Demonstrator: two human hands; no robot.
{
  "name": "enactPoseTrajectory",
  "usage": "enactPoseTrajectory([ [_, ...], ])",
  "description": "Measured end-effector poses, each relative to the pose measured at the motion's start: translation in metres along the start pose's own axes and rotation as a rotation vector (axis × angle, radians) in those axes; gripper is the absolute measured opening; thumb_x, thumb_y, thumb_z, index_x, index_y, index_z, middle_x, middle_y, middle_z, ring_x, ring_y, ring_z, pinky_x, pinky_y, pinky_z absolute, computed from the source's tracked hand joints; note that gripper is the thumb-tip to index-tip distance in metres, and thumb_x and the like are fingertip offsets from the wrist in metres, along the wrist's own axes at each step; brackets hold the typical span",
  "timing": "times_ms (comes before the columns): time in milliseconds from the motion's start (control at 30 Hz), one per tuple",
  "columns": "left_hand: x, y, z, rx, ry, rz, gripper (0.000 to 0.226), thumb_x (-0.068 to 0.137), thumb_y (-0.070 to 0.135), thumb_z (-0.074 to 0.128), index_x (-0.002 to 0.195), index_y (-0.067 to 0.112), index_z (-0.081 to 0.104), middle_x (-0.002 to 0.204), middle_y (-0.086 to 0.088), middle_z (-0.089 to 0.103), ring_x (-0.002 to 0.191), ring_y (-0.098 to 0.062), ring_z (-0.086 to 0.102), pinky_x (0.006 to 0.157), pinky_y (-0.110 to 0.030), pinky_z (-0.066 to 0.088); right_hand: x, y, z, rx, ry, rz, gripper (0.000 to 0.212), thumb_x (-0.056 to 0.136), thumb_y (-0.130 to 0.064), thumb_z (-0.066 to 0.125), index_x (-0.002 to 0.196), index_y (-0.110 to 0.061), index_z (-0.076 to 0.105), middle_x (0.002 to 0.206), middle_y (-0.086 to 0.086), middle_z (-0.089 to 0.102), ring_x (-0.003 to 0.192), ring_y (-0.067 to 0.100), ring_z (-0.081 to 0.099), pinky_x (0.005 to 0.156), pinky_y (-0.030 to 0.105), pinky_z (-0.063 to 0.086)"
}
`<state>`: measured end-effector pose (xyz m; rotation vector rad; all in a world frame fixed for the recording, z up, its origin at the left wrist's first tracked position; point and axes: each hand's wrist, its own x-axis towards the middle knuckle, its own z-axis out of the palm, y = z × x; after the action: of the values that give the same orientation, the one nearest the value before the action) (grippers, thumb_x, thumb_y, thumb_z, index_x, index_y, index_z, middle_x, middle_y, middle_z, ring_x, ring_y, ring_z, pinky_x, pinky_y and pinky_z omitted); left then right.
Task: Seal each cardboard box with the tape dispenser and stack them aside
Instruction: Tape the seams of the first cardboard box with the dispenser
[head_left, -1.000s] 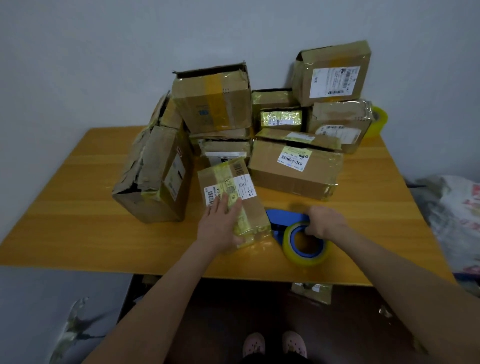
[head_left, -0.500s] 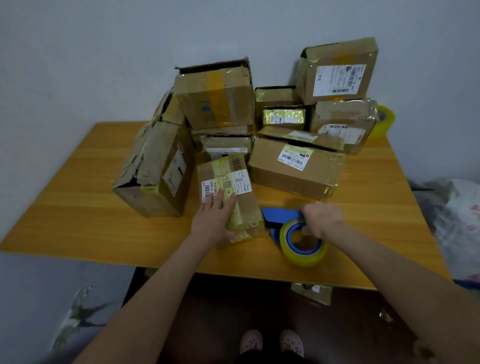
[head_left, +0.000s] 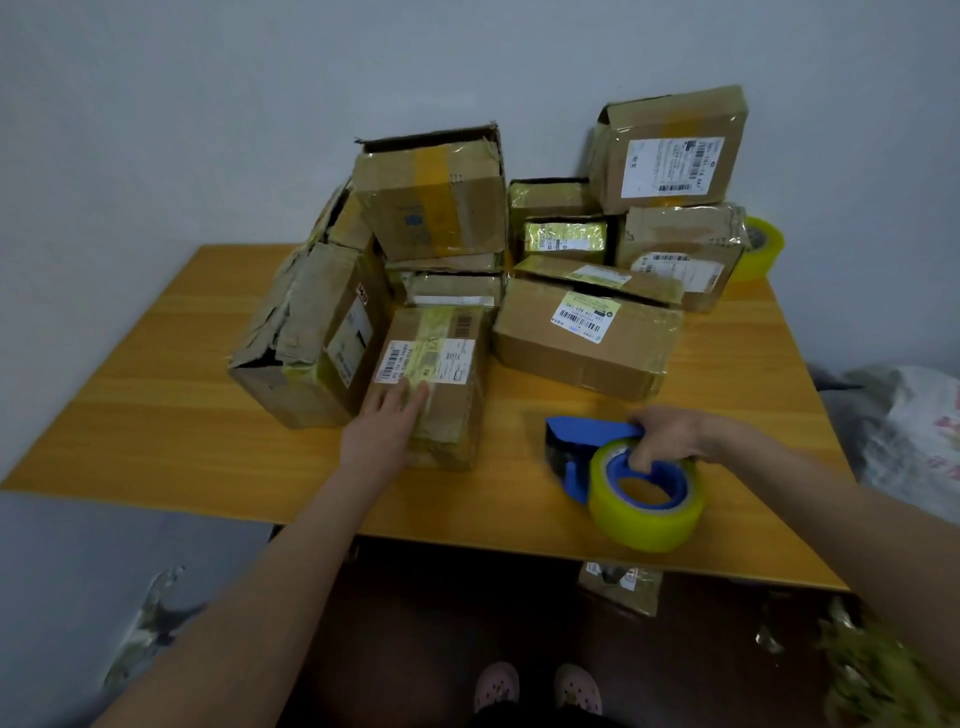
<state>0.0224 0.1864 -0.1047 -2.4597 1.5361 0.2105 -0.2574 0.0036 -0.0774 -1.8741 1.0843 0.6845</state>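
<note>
Head view: your left hand (head_left: 387, 431), fingers straight, lies flat on the labelled cardboard box (head_left: 441, 374) near centre, likely steadying it for taping; your right hand (head_left: 670, 434), fingers curled, grips the blue tape dispenser (head_left: 587, 441) to its right, by the table (head_left: 156, 415) near edge

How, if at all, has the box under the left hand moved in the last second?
Yes. The small box has swung its near end left, toward the torn box.

Taped box (head_left: 451, 400) lies flat near blue tape dispenser (head_left: 584, 434) (yellow roll (head_left: 644, 525)).
</note>
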Motion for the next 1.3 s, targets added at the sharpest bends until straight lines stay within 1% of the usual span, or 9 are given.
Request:
enactPoseTrajectory([
  [100,0.000,-0.003,-0.002,-0.015,0.005,0.006,0.094,0.083,0.032,0.070,0.151,0.032,0.006,0.160,0.001,0.011,0.143,-0.027,0.019,0.107,-0.043,0.040,-0.005,0.008,-0.008,0.116,0.030,0.006,0.045,0.075,-0.002,0.066,0.114,-0.015,0.047,0.076,0.007,0.053,0.054,0.017,0.047,0.046,0.026,0.033],
  [267,-0.010,0.027,0.006,-0.015,0.082,0.052,0.087,0.082,0.053,0.064,0.149,0.040,0.010,0.157,0.000,0.020,0.137,-0.030,0.028,0.104,-0.046,0.040,0.003,-0.010,-0.008,0.336,0.097,-0.074,0.041,0.071,0.006,0.064,0.110,-0.002,0.059,0.077,0.013,0.055,0.065,0.024,0.050,0.060,0.035,0.034],
  [433,-0.011,0.034,-0.005,-0.096,0.014,0.051,0.087,0.079,0.061,0.063,0.149,0.038,0.018,0.155,0.000,0.023,0.137,-0.026,0.027,0.108,-0.046,0.035,0.002,-0.031,-0.015,0.454,0.146,-0.163,0.050,0.074,0.006,0.065,0.119,-0.008,0.047,0.088,0.015,0.056,0.073,0.025,0.052,0.063,0.035,0.038],
  [567,-0.005,0.041,-0.039,-0.951,0.083,-0.087,0.065,0.086,0.058,0.056,0.136,0.017,0.049,0.136,-0.003,0.054,0.119,-0.017,0.052,0.096,-0.036,0.048,-0.009,-0.043,-0.028,0.482,0.134,-0.269,0.060,0.073,0.000,0.076,0.125,-0.007,0.046,0.112,0.013,0.062,0.097,0.028,0.064,0.084,0.038,0.054],
  [733,0.000,0.052,-0.068,-1.672,-0.293,-0.299,0.068,0.084,0.070,0.045,0.114,0.010,0.060,0.109,-0.006,0.068,0.098,-0.021,0.065,0.075,-0.032,0.056,-0.020,-0.055,-0.033,0.424,0.120,-0.399,0.055,0.073,-0.007,0.081,0.119,-0.015,0.052,0.114,0.008,0.063,0.101,0.025,0.066,0.090,0.037,0.054],
  [900,0.002,0.050,-0.071,-1.706,-0.345,-0.313,0.040,0.084,0.048,0.066,0.095,0.009,0.066,0.079,-0.003,0.070,0.071,-0.015,0.066,0.058,-0.026,0.055,-0.015,-0.064,-0.025,0.283,0.156,-0.485,0.050,0.073,-0.009,0.081,0.106,-0.031,0.050,0.108,-0.001,0.059,0.093,0.010,0.064,0.071,0.019,0.051],
  [1033,0.002,0.032,-0.062,-1.758,-0.355,-0.313,0.012,0.089,0.019,0.065,0.096,0.009,0.066,0.082,-0.003,0.072,0.076,-0.014,0.067,0.060,-0.025,0.055,-0.006,-0.067,-0.019,0.196,0.188,-0.522,0.055,0.070,-0.012,0.084,0.109,-0.029,0.048,0.109,-0.001,0.057,0.093,0.011,0.063,0.072,0.020,0.051],
  [1167,0.000,0.017,-0.055,-1.768,-0.404,-0.336,0.012,0.093,0.023,0.060,0.094,0.014,0.069,0.086,0.000,0.075,0.093,-0.020,0.067,0.069,-0.032,0.055,-0.002,-0.070,-0.020,0.099,0.241,-0.559,0.065,0.065,-0.018,0.086,0.119,-0.025,0.048,0.110,-0.004,0.056,0.095,0.012,0.062,0.074,0.022,0.052],
  [1300,-0.004,0.017,-0.052,-1.743,-0.354,-0.352,0.027,0.090,0.041,0.061,0.093,0.015,0.069,0.087,0.001,0.075,0.089,-0.018,0.068,0.062,-0.029,0.055,0.001,-0.077,-0.019,0.012,0.269,-0.575,0.057,0.065,-0.024,0.086,0.108,-0.034,0.050,0.104,-0.010,0.057,0.090,0.006,0.061,0.067,0.015,0.049],
])
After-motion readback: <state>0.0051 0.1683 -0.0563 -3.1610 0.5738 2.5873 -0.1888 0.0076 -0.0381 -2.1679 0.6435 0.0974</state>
